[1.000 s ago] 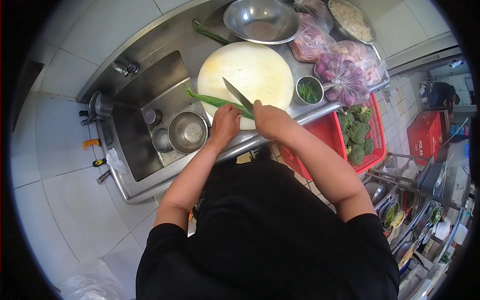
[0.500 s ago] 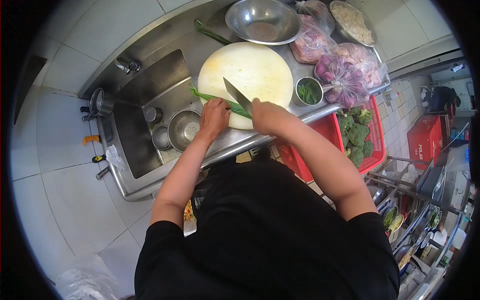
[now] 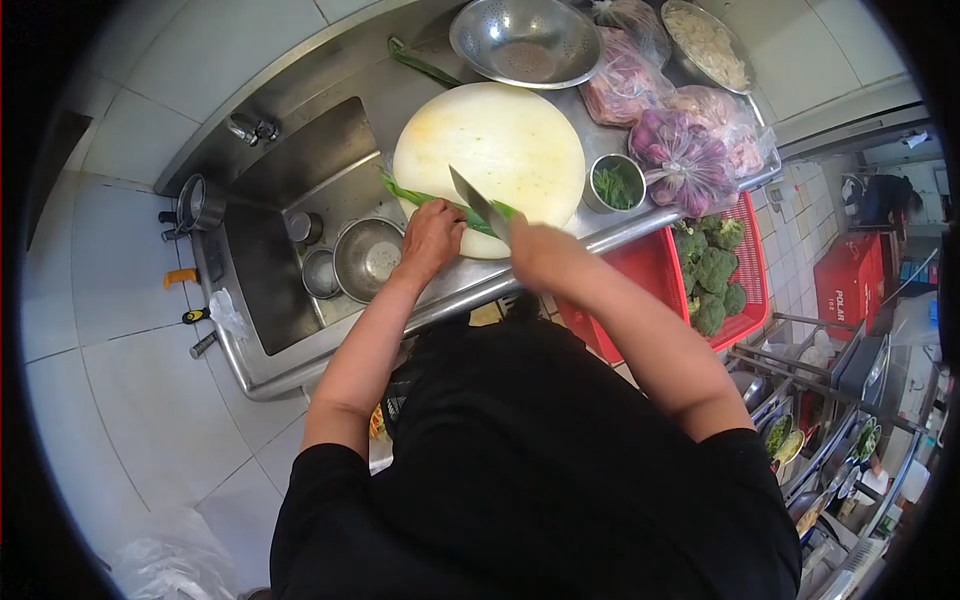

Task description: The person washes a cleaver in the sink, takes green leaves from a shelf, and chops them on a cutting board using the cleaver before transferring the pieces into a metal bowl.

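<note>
In the head view, the left hand [image 3: 432,238] curls over a long green leaf [image 3: 404,193], pinning it to the near part of the round cutting board [image 3: 490,130]. The right hand [image 3: 545,258], blurred, is closed round the handle of a knife [image 3: 476,201], whose blade slants across the leaf; whether the edge touches it, I cannot tell. Right of the board stands a metal cup [image 3: 597,203] holding cut greens [image 3: 617,187], with a colander [image 3: 525,60] just beyond the board
</note>
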`<state>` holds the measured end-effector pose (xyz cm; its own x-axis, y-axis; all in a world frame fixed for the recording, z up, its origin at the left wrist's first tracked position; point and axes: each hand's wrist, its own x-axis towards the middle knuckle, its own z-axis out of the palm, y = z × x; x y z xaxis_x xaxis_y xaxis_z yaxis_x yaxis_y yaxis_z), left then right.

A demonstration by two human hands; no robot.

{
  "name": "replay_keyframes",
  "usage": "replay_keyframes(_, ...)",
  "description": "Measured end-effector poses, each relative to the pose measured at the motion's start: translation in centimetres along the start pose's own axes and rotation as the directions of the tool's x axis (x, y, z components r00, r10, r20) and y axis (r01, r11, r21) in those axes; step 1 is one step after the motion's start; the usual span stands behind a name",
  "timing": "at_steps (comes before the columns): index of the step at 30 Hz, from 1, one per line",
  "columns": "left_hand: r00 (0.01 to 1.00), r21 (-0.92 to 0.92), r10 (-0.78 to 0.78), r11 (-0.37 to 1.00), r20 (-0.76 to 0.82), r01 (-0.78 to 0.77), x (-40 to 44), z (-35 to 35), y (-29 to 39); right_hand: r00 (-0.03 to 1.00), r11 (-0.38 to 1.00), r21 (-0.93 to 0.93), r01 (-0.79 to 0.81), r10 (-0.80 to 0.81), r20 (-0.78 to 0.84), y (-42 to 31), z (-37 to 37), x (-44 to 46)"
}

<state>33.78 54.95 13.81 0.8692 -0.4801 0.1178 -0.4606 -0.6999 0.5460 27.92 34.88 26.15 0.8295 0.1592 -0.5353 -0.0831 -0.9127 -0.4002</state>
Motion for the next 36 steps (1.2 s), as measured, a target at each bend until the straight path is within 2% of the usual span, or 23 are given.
replay_keyframes(1,1.0,-0.008,-0.021,1.0,-0.004,0.021,-0.1,-0.1,0.2,1.0,1.0,0.0,0.011,-0.011,-0.013,0.8,1.2,-1.6)
replay_keyframes(2,0.999,-0.017,-0.045,0.999,-0.012,0.045,-0.1,-0.2,0.4,0.998,0.998,-0.038,-0.05,0.051,0.036,1.1,2.1,-2.8)
replay_keyframes(5,0.999,-0.037,-0.031,0.999,-0.029,0.03,-0.3,0.4,0.1,0.995,0.996,-0.012,-0.083,0.083,0.05,3.4,5.5,-2.2)
replay_keyframes(7,1.0,-0.04,-0.009,0.999,-0.022,0.008,-0.2,0.8,0.0,0.997,0.998,0.026,-0.051,0.053,-0.065,3.0,4.8,0.1)
replay_keyframes(8,1.0,-0.05,0.01,0.999,0.0,-0.01,-0.5,0.9,0.1,0.996,0.998,0.036,-0.055,0.057,-0.068,2.3,4.0,1.2)
replay_keyframes(10,1.0,-0.032,0.009,0.999,-0.007,-0.01,-0.3,0.9,0.3,0.998,0.999,0.0,0.04,-0.04,-0.056,0.5,1.2,3.0)
replay_keyframes(13,0.999,-0.047,-0.049,0.998,-0.006,0.049,-0.3,0.0,1.2,1.0,1.0,0.012,0.028,-0.028,-0.003,-0.7,0.0,0.6)
replay_keyframes(14,0.995,-0.077,-0.103,0.992,-0.007,0.102,-0.2,-0.1,1.5,1.0,1.0,0.007,0.026,-0.026,-0.002,0.0,1.0,-0.5)
replay_keyframes(17,0.995,-0.057,-0.102,0.993,-0.021,0.101,-0.3,0.2,1.2,0.999,0.999,-0.023,0.025,-0.026,-0.042,3.5,4.9,-3.5)
replay_keyframes(20,0.995,-0.048,-0.093,0.995,-0.021,0.091,-0.6,0.5,1.2,0.998,0.999,0.013,-0.046,0.047,-0.032,4.3,5.6,-3.1)
replay_keyframes(25,0.999,-0.046,-0.035,0.998,-0.013,0.034,-0.7,1.0,0.9,0.991,0.994,0.011,0.106,-0.105,-0.085,0.7,1.6,2.6)
replay_keyframes(28,0.998,-0.045,-0.052,0.998,-0.02,0.051,-0.7,1.2,1.1,0.998,0.999,0.016,0.046,-0.045,-0.032,0.3,1.4,1.2)
replay_keyframes(30,0.995,-0.053,-0.087,0.995,-0.039,0.085,-0.9,1.2,1.5,0.999,0.998,0.066,0.021,-0.018,-0.045,2.3,4.1,-2.3)
replay_keyframes(33,0.991,-0.019,-0.133,0.991,-0.028,0.132,-0.9,0.9,2.0,0.999,0.999,0.025,-0.033,0.034,-0.04,4.9,6.2,-4.3)
replay_keyframes(36,0.996,-0.043,-0.061,0.997,-0.063,0.058,-1.2,1.3,1.6,0.999,1.0,0.016,-0.024,0.024,-0.036,4.6,4.6,-2.4)
